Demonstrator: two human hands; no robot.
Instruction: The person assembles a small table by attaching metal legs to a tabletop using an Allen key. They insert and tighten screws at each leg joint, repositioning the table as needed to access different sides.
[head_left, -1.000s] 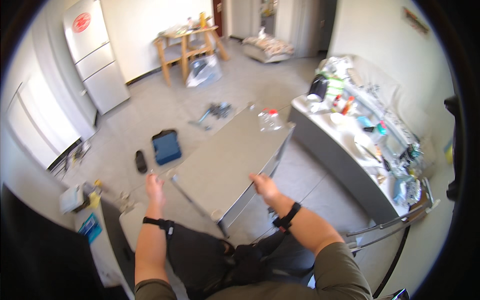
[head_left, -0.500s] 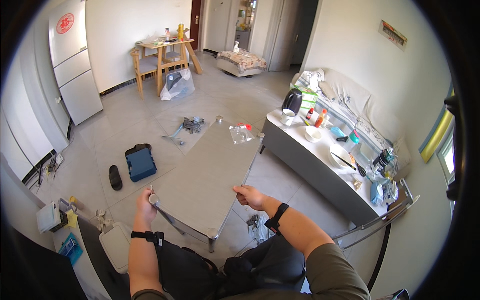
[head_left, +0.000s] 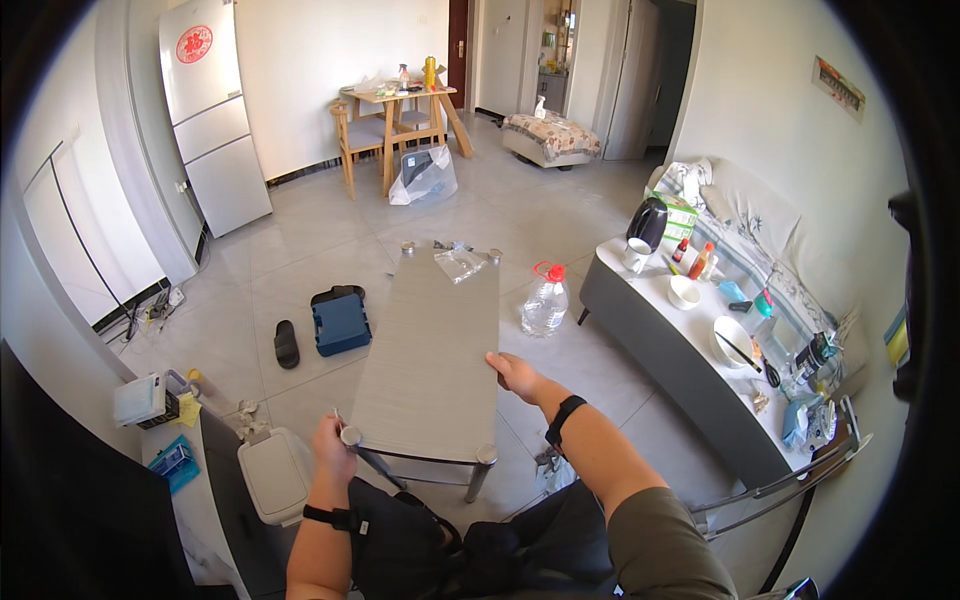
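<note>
A low grey table (head_left: 425, 340) with round metal corner caps and metal legs stands before me, its long side running away from me. My right hand (head_left: 515, 373) is closed on its right edge, thumb on top. At the near left corner, my left hand (head_left: 333, 448) is closed beside the corner cap (head_left: 350, 436). A thin bright tip pokes up above its fingers; the rest of that object is hidden. A clear plastic bag (head_left: 460, 265) lies on the table's far end. Past its right side, a large clear water bottle (head_left: 545, 305) with a red cap stands on the floor.
Left on the floor are a blue case (head_left: 341, 325), a dark slipper (head_left: 287, 345) and a lidded pale bin (head_left: 274, 477). A long grey cabinet (head_left: 650, 340) bearing bowls and bottles runs along the right. Crumpled plastic (head_left: 552, 470) lies near the table's right leg.
My view has swung left. The table has turned, its far end shifting left across the floor. The water bottle, mostly hidden before, now shows fully, while the blue-handled tool is largely covered.
</note>
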